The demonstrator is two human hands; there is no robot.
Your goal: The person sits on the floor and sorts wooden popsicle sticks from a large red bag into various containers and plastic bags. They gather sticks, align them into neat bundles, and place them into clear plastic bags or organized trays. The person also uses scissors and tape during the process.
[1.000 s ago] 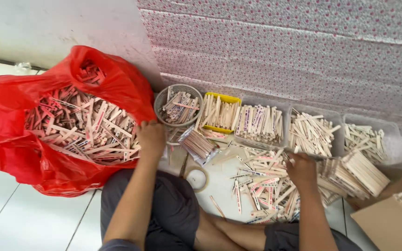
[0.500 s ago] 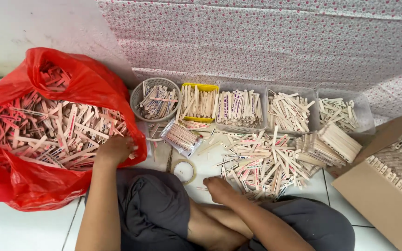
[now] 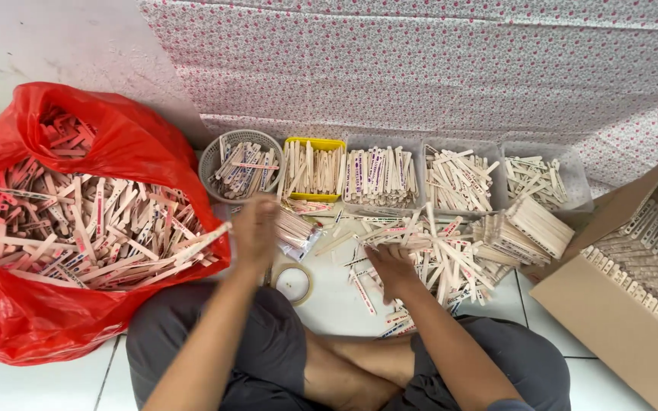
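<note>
1. Wooden flat sticks lie everywhere on the white tiled floor (image 3: 32, 380) in front of a person sitting cross-legged.
2. The left hand (image 3: 255, 228) is blurred, raised just beside the red plastic bag (image 3: 55, 320); whether its fingers are closed on anything cannot be told, though one long stick (image 3: 206, 237) points from the bag's edge toward it.
3. The right hand (image 3: 392, 268) rests palm down on the loose pile of sticks (image 3: 436, 251) on the floor, fingers curled into the pile; a firm grip on any one stick cannot be made out.
4. The red bag, at the left, is open and heaped with sticks.
5. Along the patterned cloth (image 3: 436, 68) stand a round grey basket (image 3: 222, 152), a yellow tray (image 3: 314, 143) and three clear tubs (image 3: 489, 148), each holding sorted sticks.
6. A roll of tape (image 3: 293, 283) lies between the hands, near the knees.
7. A bundled stack of sticks (image 3: 531, 228) sits just beside an open cardboard box (image 3: 611, 320) at the right, which holds rows of sticks.
</note>
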